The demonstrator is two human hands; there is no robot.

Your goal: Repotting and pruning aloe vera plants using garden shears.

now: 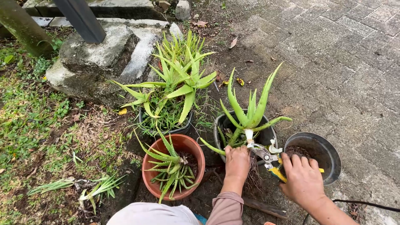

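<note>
Shears (270,160) with yellow handles sit in the right hand (303,181), whose fingers are wrapped closed around the grips; the blades point left at the pale base of an aloe plant (249,116). The left hand (236,163) is closed around the same plant low down, just above a hanging tuft of dark roots (253,175), and holds it upright over a black pot (225,125). Whether the blades are already biting the stem cannot be told.

To do this well, the left hand probably needs to keep the stem steady and its fingers clear below the blades, since they lie very near the cutting edge. A cut seems best made squarely across, close to the pale base, without crushing the fleshy leaves.

Just right of the shears stands an empty black bucket (323,152) with soil in the bottom. To the left, a terracotta pot (196,152) holds smaller aloes, and behind it another dark pot (166,129) carries a larger clump. Loose cuttings (98,187) lie on the grass, with paving (341,62) to the right.
</note>
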